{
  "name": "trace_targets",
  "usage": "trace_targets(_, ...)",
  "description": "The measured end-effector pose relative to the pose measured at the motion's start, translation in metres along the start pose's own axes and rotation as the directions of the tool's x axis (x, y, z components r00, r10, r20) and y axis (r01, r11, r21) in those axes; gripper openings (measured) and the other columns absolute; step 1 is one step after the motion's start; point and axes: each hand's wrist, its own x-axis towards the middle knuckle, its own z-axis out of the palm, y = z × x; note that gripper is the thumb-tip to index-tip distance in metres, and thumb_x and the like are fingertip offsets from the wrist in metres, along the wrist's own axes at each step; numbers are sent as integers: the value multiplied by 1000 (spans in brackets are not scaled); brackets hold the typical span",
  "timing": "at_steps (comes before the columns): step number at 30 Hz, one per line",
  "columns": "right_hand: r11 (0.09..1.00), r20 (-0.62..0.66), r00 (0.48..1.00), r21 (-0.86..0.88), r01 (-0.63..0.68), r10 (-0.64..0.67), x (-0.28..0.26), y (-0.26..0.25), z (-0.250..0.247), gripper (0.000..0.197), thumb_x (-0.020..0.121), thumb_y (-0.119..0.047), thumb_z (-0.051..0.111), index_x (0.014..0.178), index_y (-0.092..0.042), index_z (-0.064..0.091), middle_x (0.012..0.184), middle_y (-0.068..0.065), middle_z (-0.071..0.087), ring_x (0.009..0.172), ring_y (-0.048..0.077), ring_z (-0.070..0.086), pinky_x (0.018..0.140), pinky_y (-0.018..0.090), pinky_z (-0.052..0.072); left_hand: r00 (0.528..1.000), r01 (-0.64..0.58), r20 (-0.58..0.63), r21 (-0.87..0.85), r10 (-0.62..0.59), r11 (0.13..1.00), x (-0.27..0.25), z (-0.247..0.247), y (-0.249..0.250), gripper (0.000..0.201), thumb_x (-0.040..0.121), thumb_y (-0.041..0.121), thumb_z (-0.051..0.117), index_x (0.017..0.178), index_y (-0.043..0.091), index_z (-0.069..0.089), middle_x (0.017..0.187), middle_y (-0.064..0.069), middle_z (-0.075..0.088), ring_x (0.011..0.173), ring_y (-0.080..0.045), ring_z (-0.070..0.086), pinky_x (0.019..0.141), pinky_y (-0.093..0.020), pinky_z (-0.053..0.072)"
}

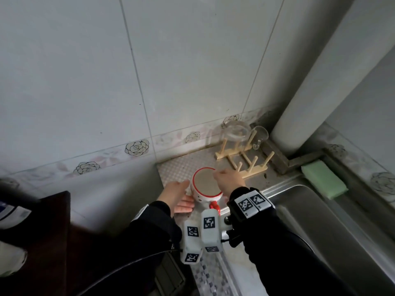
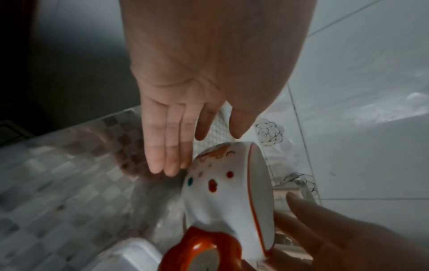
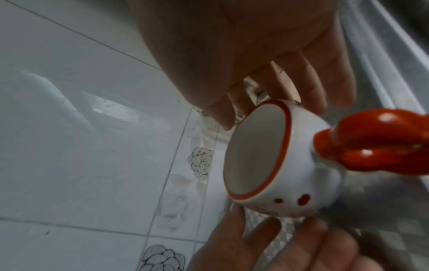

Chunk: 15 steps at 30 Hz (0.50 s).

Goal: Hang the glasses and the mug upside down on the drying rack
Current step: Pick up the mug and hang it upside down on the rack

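A white mug [image 1: 206, 185] with a red rim and a red handle [image 1: 214, 205] stands mouth up on the counter mat. My left hand [image 1: 179, 194] lies open against its left side, and its straight fingertips [image 2: 171, 165] reach the mug's dotted wall [image 2: 216, 192]. My right hand [image 1: 226, 178] hovers at the mug's right rim with loosely extended fingers [image 3: 308, 88] that hold nothing. Behind them stands the wooden peg rack [image 1: 241, 161]. A clear glass [image 1: 235, 133] hangs upside down on it, and a small handled glass [image 1: 260, 135] sits beside it.
A steel sink [image 1: 320, 221] lies to the right, with a green sponge [image 1: 323, 181] on its ledge. A thick white pipe [image 1: 310, 92] fills the corner behind the rack. The tiled wall [image 1: 171, 82] is close behind, and a dark cabinet [image 1: 42, 231] is at the left.
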Motion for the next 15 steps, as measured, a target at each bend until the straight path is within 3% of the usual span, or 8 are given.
trace_targets(4,996,113,993,81,-25,16,2,2,6,50,89,-38,46,131,-10,48,129,17,56,115,37,56,98,50,48,997,55,63,-3,-54,999,3,3,-7,60,93,44,42,124,-7,45,92,-26,66,85,-35,67,67,-38,57)
trace_targets(9,986,152,988,160,-52,27,6,5,8,62,86,-46,53,136,-12,40,133,15,51,118,36,53,97,51,49,991,81,119,-93,-69,992,7,6,-8,58,94,42,41,129,-4,40,93,-29,65,93,-39,65,71,-41,55)
trace_targets(13,928,178,983,355,-111,49,5,-3,4,63,79,-53,58,127,-17,40,125,14,48,111,38,54,78,59,55,986,5,168,-157,22,988,7,4,3,53,91,44,46,134,15,32,103,-32,64,99,-44,63,74,-41,56)
trace_targets(15,889,187,981,442,-123,43,4,-12,-1,63,80,-53,60,128,-19,39,127,12,44,114,39,51,70,56,57,979,-50,184,-187,85,981,6,1,16,43,91,43,46,126,21,33,101,-32,63,102,-46,61,82,-45,54)
